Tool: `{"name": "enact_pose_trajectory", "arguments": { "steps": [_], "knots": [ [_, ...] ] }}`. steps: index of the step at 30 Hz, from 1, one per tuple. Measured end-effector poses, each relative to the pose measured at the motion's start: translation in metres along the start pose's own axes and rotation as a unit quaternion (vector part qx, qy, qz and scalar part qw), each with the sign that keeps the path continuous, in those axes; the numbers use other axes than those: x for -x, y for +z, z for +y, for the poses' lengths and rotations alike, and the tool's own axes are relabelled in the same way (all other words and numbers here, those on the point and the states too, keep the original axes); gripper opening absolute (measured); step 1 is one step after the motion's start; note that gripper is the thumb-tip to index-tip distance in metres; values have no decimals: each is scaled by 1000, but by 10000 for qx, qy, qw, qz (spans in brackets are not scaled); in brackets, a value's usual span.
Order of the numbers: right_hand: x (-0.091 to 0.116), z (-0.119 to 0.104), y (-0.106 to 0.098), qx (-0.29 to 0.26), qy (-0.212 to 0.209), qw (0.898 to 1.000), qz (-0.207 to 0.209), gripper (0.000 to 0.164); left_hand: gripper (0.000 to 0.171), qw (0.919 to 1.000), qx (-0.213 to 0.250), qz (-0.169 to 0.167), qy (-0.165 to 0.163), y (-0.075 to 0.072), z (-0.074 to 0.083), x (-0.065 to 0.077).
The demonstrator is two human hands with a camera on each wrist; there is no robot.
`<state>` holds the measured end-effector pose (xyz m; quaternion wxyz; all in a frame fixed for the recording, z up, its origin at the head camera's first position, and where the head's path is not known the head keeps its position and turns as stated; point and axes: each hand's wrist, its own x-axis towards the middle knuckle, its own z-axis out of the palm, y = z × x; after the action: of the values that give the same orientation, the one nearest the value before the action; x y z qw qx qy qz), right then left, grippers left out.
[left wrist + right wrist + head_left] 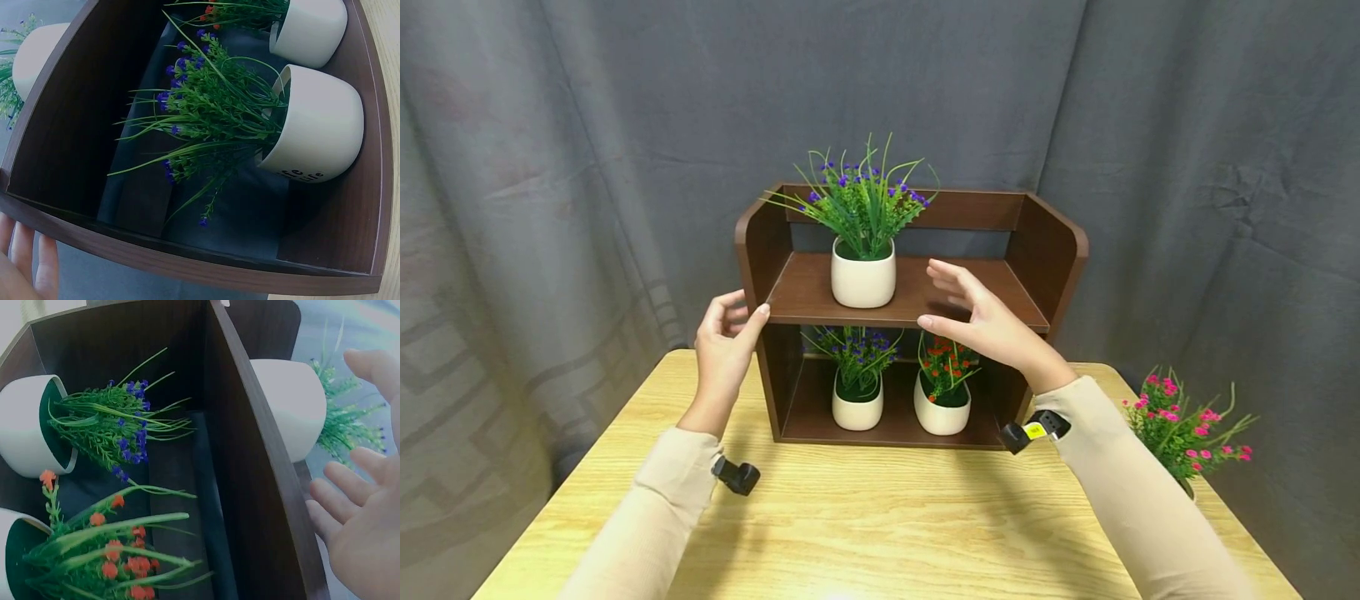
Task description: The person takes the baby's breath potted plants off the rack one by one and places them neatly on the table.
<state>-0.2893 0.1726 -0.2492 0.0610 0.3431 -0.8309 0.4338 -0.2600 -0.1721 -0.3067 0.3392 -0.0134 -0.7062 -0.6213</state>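
My left hand is at the left side panel of a dark brown two-tier shelf; its thumb lies at the front edge and its fingers rest along the outer side. My right hand hovers before the upper board, thumb and fingers spread, holding nothing. Just left of it, a white pot with purple flowers stands upright on that board. On the lower tier stand another white pot with purple flowers and a white pot with orange-red flowers, side by side.
A potted plant with pink flowers stands at the table's right edge, partly hidden by the right sleeve. The shelf sits on a light wooden table. Grey curtains hang behind and at the sides.
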Motion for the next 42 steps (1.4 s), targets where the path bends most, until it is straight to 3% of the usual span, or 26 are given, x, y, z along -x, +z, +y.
{"name": "enact_pose_trajectory", "arguments": {
  "steps": [3, 12, 22, 30, 36, 42],
  "knots": [
    [-6, -1, 5, -28, 66, 10000, 39, 77, 39, 10000, -8, -19, 23, -1, 11, 5],
    [-28, -5, 18, -211, 118, 9995, 218, 82, 39, 10000, 16, -4, -10, 0, 10, 5],
    [-53, -12, 33, -178, 735, 9964, 374, 100, 40, 10000, 23, -13, 63, 1, 9, 4],
    [-71, -13, 43, -399, 1183, 9885, 850, 112, 39, 10000, 51, 32, 49, 2, -22, -9],
    [-81, -13, 49, -479, 1560, 9825, 900, 118, 40, 9999, 86, 53, 78, 1, -25, -9],
    [-88, -13, 52, -649, 1531, 9826, 828, 120, 40, 9999, 35, 88, 113, 0, -23, -9]
  ]
}}
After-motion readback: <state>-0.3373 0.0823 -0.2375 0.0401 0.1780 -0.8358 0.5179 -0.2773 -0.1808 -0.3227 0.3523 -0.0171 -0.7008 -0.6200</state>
